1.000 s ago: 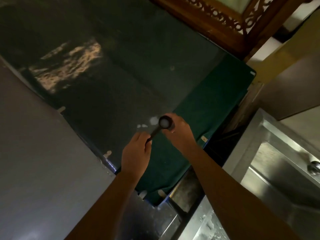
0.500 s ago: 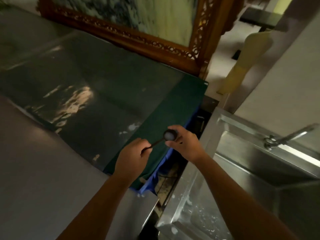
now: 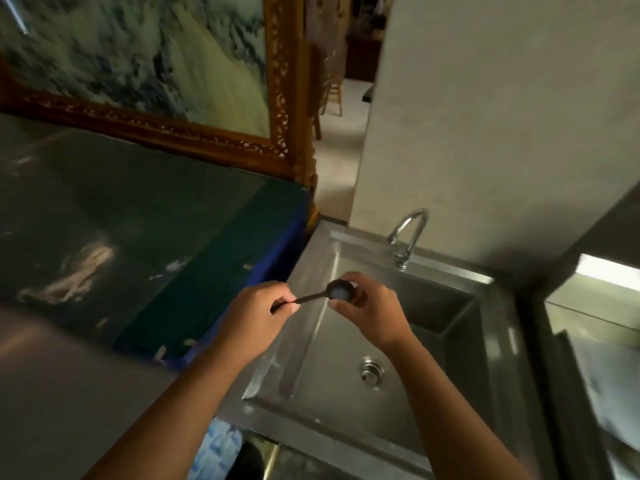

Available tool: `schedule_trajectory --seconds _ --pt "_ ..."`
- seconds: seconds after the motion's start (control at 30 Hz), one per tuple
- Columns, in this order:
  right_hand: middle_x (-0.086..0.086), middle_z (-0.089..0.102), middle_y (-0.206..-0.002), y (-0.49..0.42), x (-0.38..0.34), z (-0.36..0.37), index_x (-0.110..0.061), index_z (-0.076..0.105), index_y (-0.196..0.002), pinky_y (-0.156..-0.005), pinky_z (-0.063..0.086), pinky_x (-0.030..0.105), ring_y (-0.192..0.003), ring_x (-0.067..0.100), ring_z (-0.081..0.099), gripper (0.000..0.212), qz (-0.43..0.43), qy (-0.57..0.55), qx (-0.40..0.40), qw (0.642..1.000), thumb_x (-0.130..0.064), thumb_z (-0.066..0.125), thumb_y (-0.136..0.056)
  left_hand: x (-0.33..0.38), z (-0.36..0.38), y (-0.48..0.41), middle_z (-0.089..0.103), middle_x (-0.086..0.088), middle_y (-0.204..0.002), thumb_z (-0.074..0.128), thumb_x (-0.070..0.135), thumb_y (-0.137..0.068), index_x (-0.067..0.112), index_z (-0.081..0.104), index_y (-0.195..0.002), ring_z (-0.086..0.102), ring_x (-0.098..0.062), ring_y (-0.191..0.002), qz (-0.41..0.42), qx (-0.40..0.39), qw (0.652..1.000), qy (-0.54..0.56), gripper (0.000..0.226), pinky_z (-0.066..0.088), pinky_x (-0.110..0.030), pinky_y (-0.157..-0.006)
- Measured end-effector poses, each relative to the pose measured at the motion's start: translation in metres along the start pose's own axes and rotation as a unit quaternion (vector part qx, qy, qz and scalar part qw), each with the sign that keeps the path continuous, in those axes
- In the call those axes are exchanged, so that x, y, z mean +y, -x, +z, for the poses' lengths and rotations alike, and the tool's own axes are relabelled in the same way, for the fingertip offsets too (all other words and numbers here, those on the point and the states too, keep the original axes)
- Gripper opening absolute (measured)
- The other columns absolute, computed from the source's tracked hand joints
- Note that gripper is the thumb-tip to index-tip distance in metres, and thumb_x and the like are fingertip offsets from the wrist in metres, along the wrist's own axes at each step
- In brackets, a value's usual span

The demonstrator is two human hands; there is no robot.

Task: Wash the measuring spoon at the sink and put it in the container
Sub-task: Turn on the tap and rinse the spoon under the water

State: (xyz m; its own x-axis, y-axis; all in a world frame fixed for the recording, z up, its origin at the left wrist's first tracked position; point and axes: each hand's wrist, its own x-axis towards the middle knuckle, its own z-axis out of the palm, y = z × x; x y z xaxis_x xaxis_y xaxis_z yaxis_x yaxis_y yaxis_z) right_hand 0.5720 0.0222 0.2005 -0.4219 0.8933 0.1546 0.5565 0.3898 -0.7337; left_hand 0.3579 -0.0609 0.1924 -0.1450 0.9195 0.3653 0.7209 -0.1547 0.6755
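Both hands raised over the left part of a steel sink, a small dark measuring spoon stretched between them. Left hand pinched shut on the tip of the thin handle, thumb and forefinger pressed together around it. Right hand curled about the round bowl, thumb below and fingers behind, closed on it from the 3 o'clock side. Bowl facing up toward the camera, with a pale glint inside; whether wet or dry cannot be told. Handle running from the bowl toward 8 o'clock, nearly level. Spoon held in the air above the basin, touching nothing but the two hands.

Drain at 5 o'clock from the spoon, low in the basin floor. Curved faucet at 1 o'clock from the spoon, mounted on the back rim, spout bent toward the basin; no water seen running from it. At 9 o'clock from the sink, just beside its left rim, a table covered with a dark green sheet edged in blue. At 11 o'clock, standing on the far side of that table, a large painting in a carved wooden frame. Plain pale wall behind the faucet at 12 o'clock.
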Motion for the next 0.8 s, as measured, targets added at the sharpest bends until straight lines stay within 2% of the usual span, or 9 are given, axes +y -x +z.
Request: schedule_trajectory --seconds 0.07,0.13,0.27,0.33,0.6,0.7,0.8 --pt "-0.016 0.065 -0.076 0.028 0.007 -0.027 -0.043 0.059 -0.101 -0.064 0.051 0.011 -0.076 -0.005 0.063 0.031 0.001 -0.001 0.033 0.999 -0.040 0.077 -0.075 0.025 0.017 0.003 0.068 0.009 -0.070 0.078 0.017 -0.079 0.022 0.067 -0.075 0.064 -0.006 -0.065 0.011 -0.016 1.000 0.010 0.013 0.054 -0.040 -0.060" --pt "-0.018 0.064 -0.078 0.050 0.015 -0.048 -0.042 0.060 -0.101 -0.062 0.049 0.009 -0.079 -0.008 0.061 0.030 0.010 0.000 0.060 0.998 -0.040 0.077 -0.076 0.044 0.033 0.003 0.069 0.009 -0.070 0.079 0.020 -0.078 0.022 0.067 -0.076 0.065 -0.007 -0.066 0.019 -0.027 0.999 0.024 0.012 0.055 -0.040 -0.061" --pt "-0.019 0.062 -0.083 0.085 0.026 -0.078 -0.027 0.063 -0.108 -0.061 0.043 0.003 -0.079 -0.014 0.058 0.035 0.022 0.000 0.096 0.995 -0.035 0.078 -0.078 0.075 0.053 0.004 0.065 0.015 -0.066 0.068 0.047 -0.073 0.026 0.065 -0.077 0.063 -0.004 -0.063 0.044 -0.036 0.998 0.031 0.022 0.055 -0.037 -0.058" --pt "-0.018 0.063 -0.086 0.099 0.029 -0.088 -0.025 0.063 -0.109 -0.062 0.042 0.001 -0.079 -0.014 0.058 0.036 0.027 -0.005 0.112 0.993 -0.035 0.079 -0.078 0.087 0.060 0.004 0.065 0.016 -0.065 0.063 0.053 -0.073 0.028 0.064 -0.077 0.063 -0.003 -0.063 0.063 -0.051 0.996 0.031 0.026 0.056 -0.038 -0.057" --pt "-0.012 0.061 -0.071 0.106 0.049 -0.099 -0.024 0.059 -0.093 -0.054 0.043 0.008 -0.063 -0.004 0.057 0.031 0.069 -0.033 0.157 0.985 -0.039 0.079 -0.076 0.103 0.079 -0.019 0.062 0.010 -0.059 0.066 0.056 -0.072 0.025 0.061 -0.069 0.059 -0.008 -0.057 0.075 -0.070 0.995 0.011 0.032 0.053 -0.042 -0.052" --pt "-0.011 0.063 -0.076 0.087 0.058 -0.100 -0.023 0.056 -0.094 -0.056 0.046 0.010 -0.069 -0.001 0.059 0.033 0.081 -0.028 0.153 0.984 -0.040 0.078 -0.077 0.095 0.090 -0.041 0.061 0.007 -0.057 0.077 0.046 -0.072 0.024 0.061 -0.067 0.059 -0.011 -0.055 0.062 -0.078 0.995 0.011 0.028 0.053 -0.043 -0.051" --pt "-0.010 0.063 -0.079 0.062 0.069 -0.099 -0.025 0.054 -0.096 -0.059 0.048 0.012 -0.072 0.000 0.059 0.034 0.085 -0.014 0.149 0.985 -0.041 0.077 -0.077 0.083 0.102 -0.065 0.059 0.008 -0.055 0.078 0.047 -0.071 0.025 0.058 -0.065 0.057 -0.010 -0.054 0.058 -0.086 0.995 -0.004 0.031 0.052 -0.040 -0.048"
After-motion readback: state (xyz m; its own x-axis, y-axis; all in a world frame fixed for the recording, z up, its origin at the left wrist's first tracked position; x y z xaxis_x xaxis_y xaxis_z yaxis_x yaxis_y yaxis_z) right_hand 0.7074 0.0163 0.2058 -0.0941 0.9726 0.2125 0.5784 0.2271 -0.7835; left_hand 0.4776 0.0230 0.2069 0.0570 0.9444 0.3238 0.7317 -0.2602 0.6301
